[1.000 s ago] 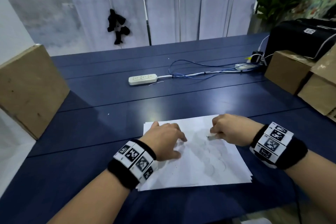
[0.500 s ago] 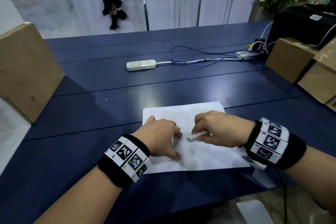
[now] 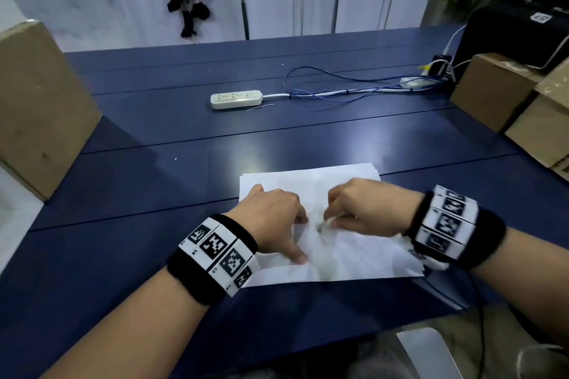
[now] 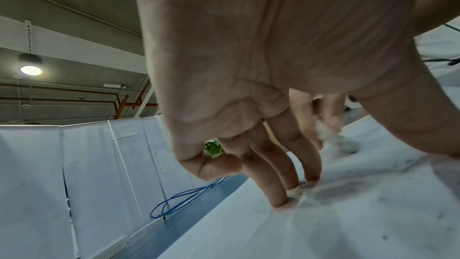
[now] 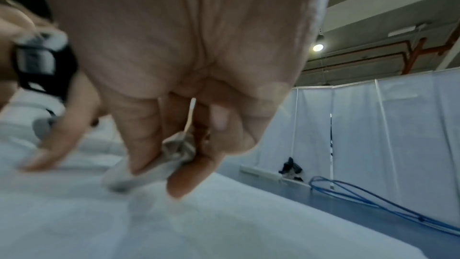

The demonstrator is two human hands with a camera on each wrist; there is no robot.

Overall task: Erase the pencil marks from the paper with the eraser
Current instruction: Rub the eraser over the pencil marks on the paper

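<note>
A white sheet of paper (image 3: 354,258) with faint pencil marks lies on the dark blue table (image 3: 154,224) near its front edge. My left hand (image 3: 277,224) presses on the paper's left half with straight fingers (image 4: 278,194) and the thumb spread. My right hand (image 3: 363,209) pinches a small whitish eraser (image 3: 326,222) between thumb and fingers, and the eraser's tip touches the middle of the paper. The right wrist view is blurred and shows the eraser (image 5: 139,172) held low against the paper (image 5: 224,224).
A white power strip (image 3: 236,98) and blue cables (image 3: 338,89) lie further back. A cardboard box (image 3: 40,108) stands at the left. More boxes (image 3: 505,95) and a black case (image 3: 517,31) stand at the right. White panels close off the back.
The right hand has moved the eraser left and down across the paper, close to the left fingers. The left hand keeps pressing the sheet. The camera tilted down a little.
</note>
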